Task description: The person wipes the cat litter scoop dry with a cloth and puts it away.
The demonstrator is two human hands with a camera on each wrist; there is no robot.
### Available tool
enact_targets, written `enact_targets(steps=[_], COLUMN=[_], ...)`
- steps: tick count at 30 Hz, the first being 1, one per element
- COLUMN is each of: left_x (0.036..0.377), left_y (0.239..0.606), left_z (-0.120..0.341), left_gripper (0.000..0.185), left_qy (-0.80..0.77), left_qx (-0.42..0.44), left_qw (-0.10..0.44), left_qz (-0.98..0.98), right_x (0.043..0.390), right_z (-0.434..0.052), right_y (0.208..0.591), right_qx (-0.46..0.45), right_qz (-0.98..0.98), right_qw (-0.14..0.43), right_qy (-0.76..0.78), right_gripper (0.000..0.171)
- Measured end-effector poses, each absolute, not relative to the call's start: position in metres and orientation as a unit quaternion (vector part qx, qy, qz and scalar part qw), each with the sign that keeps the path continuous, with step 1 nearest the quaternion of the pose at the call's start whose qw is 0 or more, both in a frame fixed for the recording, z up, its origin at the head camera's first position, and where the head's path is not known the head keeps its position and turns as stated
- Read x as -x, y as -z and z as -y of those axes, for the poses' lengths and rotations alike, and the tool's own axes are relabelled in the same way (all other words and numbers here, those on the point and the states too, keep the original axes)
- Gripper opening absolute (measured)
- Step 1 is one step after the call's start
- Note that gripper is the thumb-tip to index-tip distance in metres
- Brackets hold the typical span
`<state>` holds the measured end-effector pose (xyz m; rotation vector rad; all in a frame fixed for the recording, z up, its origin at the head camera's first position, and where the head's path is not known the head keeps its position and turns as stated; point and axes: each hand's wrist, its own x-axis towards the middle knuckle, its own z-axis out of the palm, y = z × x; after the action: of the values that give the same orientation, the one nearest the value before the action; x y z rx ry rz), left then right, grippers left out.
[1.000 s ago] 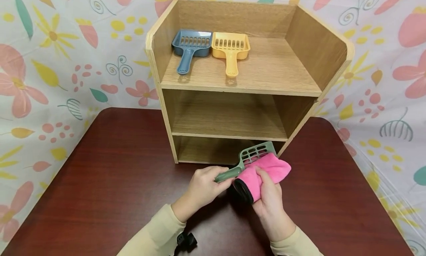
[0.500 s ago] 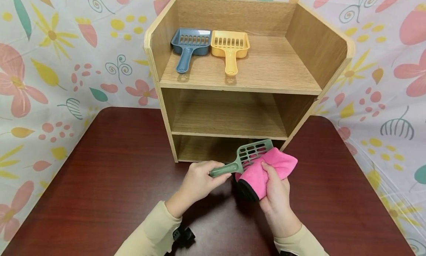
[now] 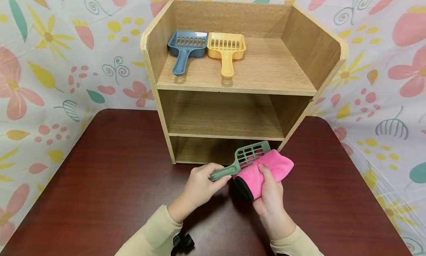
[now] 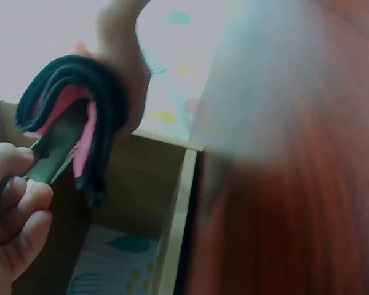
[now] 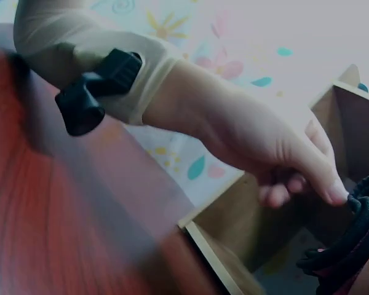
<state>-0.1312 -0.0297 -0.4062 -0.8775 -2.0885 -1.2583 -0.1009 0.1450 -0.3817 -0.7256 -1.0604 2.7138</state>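
Note:
In the head view my left hand (image 3: 204, 182) pinches the handle of a green slotted litter scoop (image 3: 227, 171) between thumb and fingers. Its slotted head points up and to the right, above the table. A pink cloth with a black edge (image 3: 261, 171), folded over the lower right side of the scoop's head, is gripped by my right hand (image 3: 271, 204), thumb on top. Seen from the left wrist, the cloth (image 4: 104, 92) curls around the green scoop (image 4: 55, 144). In the right wrist view the cloth's dark edge (image 5: 357, 227) shows beside my left hand (image 5: 277, 141).
A wooden shelf unit (image 3: 229, 86) stands behind the hands on the dark red table (image 3: 110, 197). On its top lie a blue litter scoop with tray (image 3: 188, 45) and a yellow one (image 3: 227, 49). Flower-patterned fabric (image 3: 76, 60) hangs around the table.
The cloth and right hand went right and slightly up, then back left and down along the scoop. The left hand stays on the handle, shifting slightly. The view has shifted a little.

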Motion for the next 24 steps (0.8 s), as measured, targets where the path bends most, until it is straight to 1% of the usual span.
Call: enact_targets(steps=[6, 10, 12, 14, 19, 24], left_x=[0.127, 0.124, 0.124, 0.125, 0.129, 0.132], left_y=[0.413, 0.415, 0.415, 0.415, 0.414, 0.409], left_z=[0.024, 0.022, 0.021, 0.022, 0.024, 0.029], left_gripper=[0.021, 0.024, 0.024, 0.022, 0.019, 0.018], left_qy=[0.442, 0.422, 0.414, 0.408, 0.398, 0.405], left_qx=[0.328, 0.337, 0.347, 0.356, 0.372, 0.378], left_qw=[0.297, 0.297, 0.294, 0.295, 0.304, 0.296], left_qz=[0.78, 0.788, 0.788, 0.787, 0.781, 0.778], right_x=[0.096, 0.092, 0.091, 0.091, 0.093, 0.094], right_z=[-0.131, -0.127, -0.127, -0.128, -0.132, -0.134], right_y=[0.384, 0.385, 0.384, 0.384, 0.384, 0.385], right_qx=[0.251, 0.252, 0.247, 0.243, 0.25, 0.249], right_qz=[0.348, 0.331, 0.325, 0.325, 0.338, 0.35], right_qw=[0.044, 0.022, 0.012, 0.007, 0.018, 0.026], right_qy=[-0.902, -0.909, -0.913, -0.914, -0.907, -0.903], right_gripper=[0.027, 0.013, 0.009, 0.009, 0.005, 0.015])
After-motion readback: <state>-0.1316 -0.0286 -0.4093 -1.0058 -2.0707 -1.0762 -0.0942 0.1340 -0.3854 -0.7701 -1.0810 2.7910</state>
